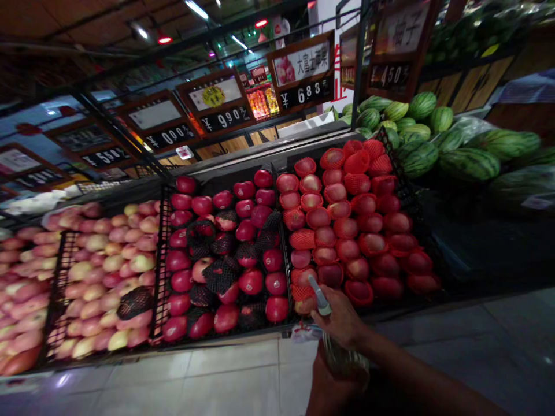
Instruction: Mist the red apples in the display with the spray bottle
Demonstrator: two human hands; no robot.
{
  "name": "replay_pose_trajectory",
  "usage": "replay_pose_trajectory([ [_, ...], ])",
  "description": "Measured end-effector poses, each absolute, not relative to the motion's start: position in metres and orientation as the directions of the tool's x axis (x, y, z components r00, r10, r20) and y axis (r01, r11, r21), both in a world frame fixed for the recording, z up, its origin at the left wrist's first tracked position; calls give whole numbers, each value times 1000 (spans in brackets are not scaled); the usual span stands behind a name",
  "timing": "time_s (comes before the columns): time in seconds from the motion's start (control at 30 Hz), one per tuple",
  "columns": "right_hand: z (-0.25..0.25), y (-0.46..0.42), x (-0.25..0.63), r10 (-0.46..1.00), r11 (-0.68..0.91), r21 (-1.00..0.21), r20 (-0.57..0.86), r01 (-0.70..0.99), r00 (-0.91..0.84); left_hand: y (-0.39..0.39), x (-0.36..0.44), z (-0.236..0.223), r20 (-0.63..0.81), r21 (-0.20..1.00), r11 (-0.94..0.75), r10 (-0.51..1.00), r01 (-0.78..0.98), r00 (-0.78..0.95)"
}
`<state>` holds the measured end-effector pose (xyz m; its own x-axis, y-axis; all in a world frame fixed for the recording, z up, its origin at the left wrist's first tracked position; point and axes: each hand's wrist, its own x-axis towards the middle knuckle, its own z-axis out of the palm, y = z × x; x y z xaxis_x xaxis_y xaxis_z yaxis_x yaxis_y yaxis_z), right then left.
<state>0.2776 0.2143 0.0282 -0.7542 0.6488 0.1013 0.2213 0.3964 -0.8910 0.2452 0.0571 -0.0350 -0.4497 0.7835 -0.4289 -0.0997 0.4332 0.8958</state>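
Observation:
My right hand [344, 320] is closed around the twisted neck of a clear plastic bag [344, 359], whose pale end [318, 296] sticks up past my fingers. My left hand [326, 386] is below it, cupped against the bag's lower part; its fingers are mostly hidden. What the bag contains is too dark to tell. Both hands hover at the front edge of a black crate of apples in red foam nets [347, 225].
Left of that crate are dark red apples [225, 248], some in black nets, then pink-yellow apples [108, 260]. Watermelons [433, 138] are piled at the right. Price signs [303, 72] hang above. Pale floor tiles [195, 381] run along the stand's front.

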Motion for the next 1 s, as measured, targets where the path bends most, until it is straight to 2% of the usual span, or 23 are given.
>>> replay_pose_trajectory([
  [0.1, 9, 192, 286, 645, 402, -906, 179, 131, -743, 38, 245, -35, -477, 854, 519, 769, -19, -425],
  [0.2, -1, 175, 296, 689, 361, -921, 159, 145, -707, 25, 249, -33, -531, 821, 571, 757, -9, -382],
  [0.4, -7, 157, 322, 784, 348, -878, 81, 328, -615, 11, 262, -34, -525, 847, 530, 815, -50, -247],
  [0.7, -6, 150, 358, 847, 308, -901, 112, 307, -519, 10, 275, -31, -443, 896, 440, 879, -53, -179],
  [1.0, -4, 201, 398, 861, 297, -900, 107, 319, -498, 63, 309, -22, -481, 874, 486, 864, -4, -146],
])
